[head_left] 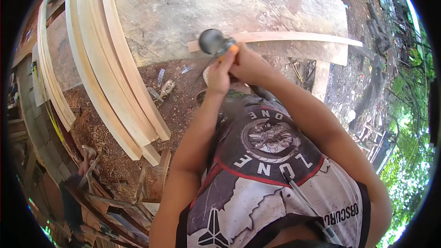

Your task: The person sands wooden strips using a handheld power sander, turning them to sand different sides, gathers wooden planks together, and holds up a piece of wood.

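Observation:
Both my hands are wrapped round an orange and grey angle grinder (pixel 228 49) with a dark round disc (pixel 211 41) at its front. My left hand (pixel 219 74) is closed on the tool from the left side. From the right, my right hand (pixel 249 65) grips its body, with the fingers partly hidden. The disc is slightly blurred and appears by the left end of a narrow wooden strip (pixel 294 36). I cannot tell whether disc and strip touch. The strip lies along the near side of a worn plywood tabletop (pixel 229 4).
Several long wooden boards (pixel 98 59) lie across the left of the tabletop, their ends jutting towards me. A yellow tape measure (pixel 54 121) hangs farther left. Wood shavings (pixel 98 131) cover the ground. Another person's foot (pixel 87 152) shows at lower left. Greenery stands at right.

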Tool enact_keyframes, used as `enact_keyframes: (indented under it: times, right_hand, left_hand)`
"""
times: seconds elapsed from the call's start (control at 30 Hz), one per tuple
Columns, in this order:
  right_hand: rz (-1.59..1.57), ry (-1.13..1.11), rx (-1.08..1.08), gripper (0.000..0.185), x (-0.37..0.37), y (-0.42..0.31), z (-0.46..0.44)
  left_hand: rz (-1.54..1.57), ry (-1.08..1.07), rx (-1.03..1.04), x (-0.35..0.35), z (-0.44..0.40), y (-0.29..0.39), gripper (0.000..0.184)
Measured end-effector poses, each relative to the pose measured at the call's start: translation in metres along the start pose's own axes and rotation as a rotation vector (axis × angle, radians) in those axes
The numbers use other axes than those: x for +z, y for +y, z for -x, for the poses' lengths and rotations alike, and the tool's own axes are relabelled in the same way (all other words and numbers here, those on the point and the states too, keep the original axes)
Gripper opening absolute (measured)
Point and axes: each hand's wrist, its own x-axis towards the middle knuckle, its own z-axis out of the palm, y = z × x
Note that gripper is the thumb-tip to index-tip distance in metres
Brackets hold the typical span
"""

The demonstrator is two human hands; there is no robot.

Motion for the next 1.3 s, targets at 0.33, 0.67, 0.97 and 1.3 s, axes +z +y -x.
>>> enact_keyframes:
  times: [0.33,0.67,0.97,1.3]
  right_hand:
    - [-0.557,0.220,0.116,0.027,-0.043,0.143,0.025]
    - [-0.099,0.133,-0.065,0.045,0.005,0.062,0.017]
    - [-0.006,-0.096,-0.094,0.064,0.018,-0.034,-0.006]
    - [-0.107,0.095,0.042,0.064,-0.028,0.049,0.021]
  left_hand:
    - [-0.344,-0.384,-0.167,0.113,-0.048,-0.041,0.040]
    - [-0.157,-0.204,-0.221,0.023,0.000,-0.003,0.050]
    - [0.029,-0.053,0.046,-0.045,0.011,0.020,0.047]
    - [-0.022,-0.171,-0.171,0.045,-0.011,-0.016,0.049]
